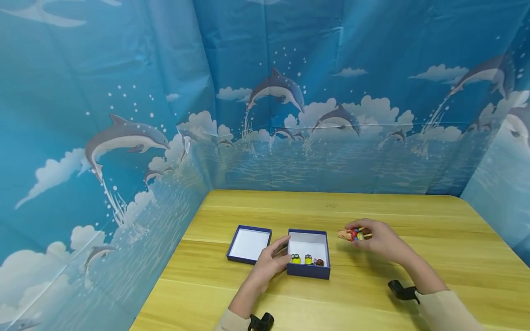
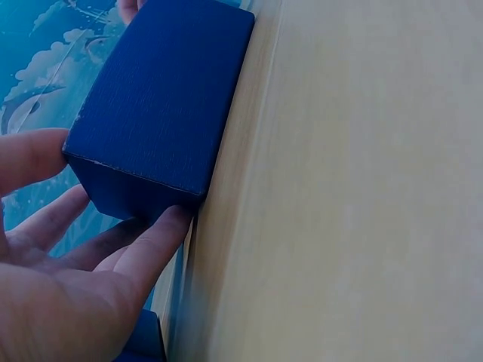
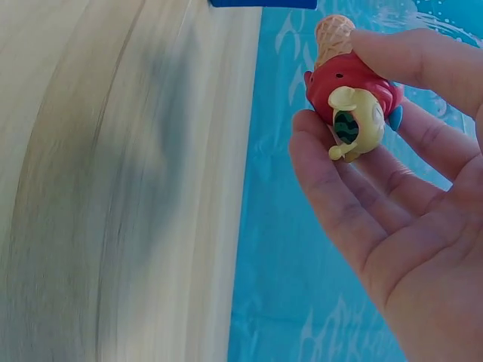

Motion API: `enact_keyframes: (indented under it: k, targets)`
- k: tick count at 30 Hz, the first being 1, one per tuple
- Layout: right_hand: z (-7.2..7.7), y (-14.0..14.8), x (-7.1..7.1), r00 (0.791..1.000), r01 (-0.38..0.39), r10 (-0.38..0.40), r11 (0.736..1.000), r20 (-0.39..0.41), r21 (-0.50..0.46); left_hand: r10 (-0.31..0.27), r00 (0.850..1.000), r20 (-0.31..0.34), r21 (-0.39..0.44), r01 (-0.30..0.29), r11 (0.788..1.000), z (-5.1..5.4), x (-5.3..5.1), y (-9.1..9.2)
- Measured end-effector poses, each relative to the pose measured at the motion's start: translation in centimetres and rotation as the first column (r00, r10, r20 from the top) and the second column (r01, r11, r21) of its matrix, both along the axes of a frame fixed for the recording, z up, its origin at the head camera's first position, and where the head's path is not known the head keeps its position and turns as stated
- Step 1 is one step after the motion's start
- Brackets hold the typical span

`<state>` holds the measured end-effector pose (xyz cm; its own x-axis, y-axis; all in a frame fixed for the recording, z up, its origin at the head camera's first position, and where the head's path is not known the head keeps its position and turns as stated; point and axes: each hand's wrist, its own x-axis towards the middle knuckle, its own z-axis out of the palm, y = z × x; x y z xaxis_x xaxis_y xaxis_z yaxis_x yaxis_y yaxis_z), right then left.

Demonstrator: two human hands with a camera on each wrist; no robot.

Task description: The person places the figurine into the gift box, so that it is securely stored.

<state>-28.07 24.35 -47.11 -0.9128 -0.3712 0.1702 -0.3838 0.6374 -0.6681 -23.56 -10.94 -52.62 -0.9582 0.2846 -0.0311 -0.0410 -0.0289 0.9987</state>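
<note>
A dolphin backdrop (image 1: 256, 156) hangs at twelve o'clock behind the table (image 1: 352, 301). On the table stands the open blue box (image 1: 308, 271), with the lid (image 1: 250, 243) near it at nine o'clock, white side up. The left hand (image 1: 270, 263), fingers apart, touches the box's nine-o'clock wall; the right hand (image 1: 380, 239) pinches the toy (image 1: 352, 235) between thumb and fingers, above the table, at about two o'clock from the box. The toy (a cone, a red body and a pale yellow head) is probably light, stiff plastic, hard to break but a little slick; its round red middle seems the best hold, the thin yellow knobs the worst. Smallest are the figures (image 1: 308, 259), two yellow and one brown, inside the box towards six o'clock.
</note>
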Motion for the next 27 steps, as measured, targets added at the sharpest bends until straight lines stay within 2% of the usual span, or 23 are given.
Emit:
enact_keyframes:
  k: [12,19,27]
  targets:
    - [0.2,-1.5,0.1,1.000,-0.002,0.002,0.999,-0.006,-0.052,-0.007,1.000,-0.007,0.001,0.007,1.000,0.0,-0.1,0.1]
    - [0.3,-2.8,0.8,0.999,-0.024,0.026,0.994,0.021,-0.107,-0.012,1.000,-0.001,-0.005,0.012,1.000,-0.1,0.1,-0.2]
    - [0.6,-3.6,1.3,1.000,-0.011,0.010,0.996,-0.010,-0.094,-0.018,1.000,0.001,0.000,0.018,1.000,-0.1,0.1,-0.1]
